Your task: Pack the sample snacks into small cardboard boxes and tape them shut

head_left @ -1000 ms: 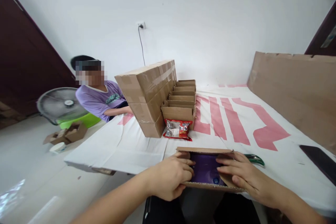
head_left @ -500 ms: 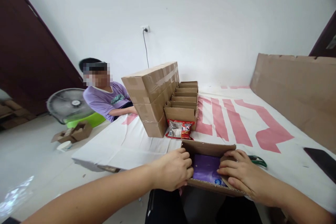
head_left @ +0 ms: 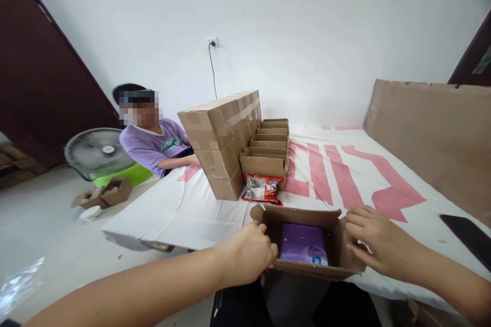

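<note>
A small open cardboard box (head_left: 307, 217) sits at the near edge of the table in front of me. A purple packet (head_left: 304, 243) lies flat inside it. My left hand (head_left: 248, 254) is curled, its fingers closed against the box's left wall and flap. My right hand (head_left: 378, 245) is at the box's right side, fingers spread and slightly bent, touching the folded-out right flap. All the flaps stand open.
Beyond the box lie a red snack packet (head_left: 263, 189), a row of open boxes (head_left: 268, 149) and a stack of sealed boxes (head_left: 218, 138). A big cardboard sheet (head_left: 433, 138) lines the right side. A black phone (head_left: 466, 232) lies near it. A person in a purple shirt (head_left: 153, 144) sits at the left by a fan (head_left: 99, 152).
Both hands slid outward off the top of the box. The side flaps they pressed over the purple packet now stand open, and the packet shows in full.
</note>
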A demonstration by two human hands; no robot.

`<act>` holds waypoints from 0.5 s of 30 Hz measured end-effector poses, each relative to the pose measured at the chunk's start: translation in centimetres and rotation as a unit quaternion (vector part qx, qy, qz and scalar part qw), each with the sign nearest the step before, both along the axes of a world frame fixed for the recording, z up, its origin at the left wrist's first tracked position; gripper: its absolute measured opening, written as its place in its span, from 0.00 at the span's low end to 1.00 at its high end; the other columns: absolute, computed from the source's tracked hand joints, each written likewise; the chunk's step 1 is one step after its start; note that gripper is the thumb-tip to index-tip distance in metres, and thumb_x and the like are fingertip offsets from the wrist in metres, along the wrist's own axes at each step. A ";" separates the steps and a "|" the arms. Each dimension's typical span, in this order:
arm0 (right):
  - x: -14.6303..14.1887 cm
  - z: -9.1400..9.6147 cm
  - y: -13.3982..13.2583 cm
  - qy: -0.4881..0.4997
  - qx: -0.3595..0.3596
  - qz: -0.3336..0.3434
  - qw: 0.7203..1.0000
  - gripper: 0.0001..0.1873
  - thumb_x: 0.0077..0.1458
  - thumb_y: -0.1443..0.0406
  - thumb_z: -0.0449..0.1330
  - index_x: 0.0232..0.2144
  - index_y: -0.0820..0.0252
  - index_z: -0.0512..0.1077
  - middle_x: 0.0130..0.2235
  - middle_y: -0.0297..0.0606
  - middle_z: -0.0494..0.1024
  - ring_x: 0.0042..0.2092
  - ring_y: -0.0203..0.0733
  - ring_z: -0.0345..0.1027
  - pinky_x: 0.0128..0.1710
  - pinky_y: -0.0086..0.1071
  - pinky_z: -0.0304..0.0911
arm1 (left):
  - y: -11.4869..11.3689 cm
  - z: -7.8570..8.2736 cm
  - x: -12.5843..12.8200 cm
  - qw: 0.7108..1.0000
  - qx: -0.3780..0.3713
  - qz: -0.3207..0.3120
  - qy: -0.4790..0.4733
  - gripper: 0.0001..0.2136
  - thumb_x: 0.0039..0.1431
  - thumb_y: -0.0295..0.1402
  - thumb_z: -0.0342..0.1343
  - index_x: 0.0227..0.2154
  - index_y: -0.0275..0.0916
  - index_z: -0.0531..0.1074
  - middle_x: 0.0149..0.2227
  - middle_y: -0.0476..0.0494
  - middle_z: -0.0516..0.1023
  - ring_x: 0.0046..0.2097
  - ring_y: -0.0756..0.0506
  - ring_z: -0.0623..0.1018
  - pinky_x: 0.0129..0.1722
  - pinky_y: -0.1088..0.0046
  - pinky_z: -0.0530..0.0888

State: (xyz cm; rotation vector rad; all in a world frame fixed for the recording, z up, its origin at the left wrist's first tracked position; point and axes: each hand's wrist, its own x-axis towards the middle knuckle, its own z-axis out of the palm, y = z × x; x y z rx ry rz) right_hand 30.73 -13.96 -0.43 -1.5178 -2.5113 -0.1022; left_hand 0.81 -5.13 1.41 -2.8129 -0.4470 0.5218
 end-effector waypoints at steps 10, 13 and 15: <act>-6.8 2.4 4.5 -0.135 -0.111 0.160 0.972 0.12 0.50 0.75 0.59 0.37 0.58 0.73 0.36 0.40 0.79 0.36 0.44 0.73 0.32 0.34 0.61 | -0.1 -0.3 0.2 0.998 -0.052 -0.029 0.001 0.09 0.62 0.38 0.56 0.34 0.38 0.75 0.29 0.42 0.83 0.32 0.41 0.82 0.41 0.62 0.72; -10.0 -0.4 7.4 -0.158 -0.134 0.194 0.959 0.10 0.51 0.73 0.61 0.37 0.62 0.76 0.41 0.46 0.80 0.41 0.49 0.74 0.38 0.38 0.66 | -0.3 -0.2 0.8 0.998 -0.049 -0.034 0.004 0.08 0.60 0.37 0.58 0.35 0.38 0.75 0.29 0.43 0.83 0.32 0.41 0.83 0.42 0.62 0.73; -11.9 -3.2 9.2 -0.155 -0.154 0.196 0.956 0.09 0.45 0.73 0.67 0.31 0.59 0.77 0.41 0.44 0.81 0.45 0.51 0.74 0.45 0.41 0.67 | -0.5 -0.2 1.2 0.998 -0.045 -0.039 0.003 0.07 0.60 0.36 0.59 0.34 0.38 0.75 0.29 0.44 0.84 0.32 0.41 0.83 0.42 0.62 0.73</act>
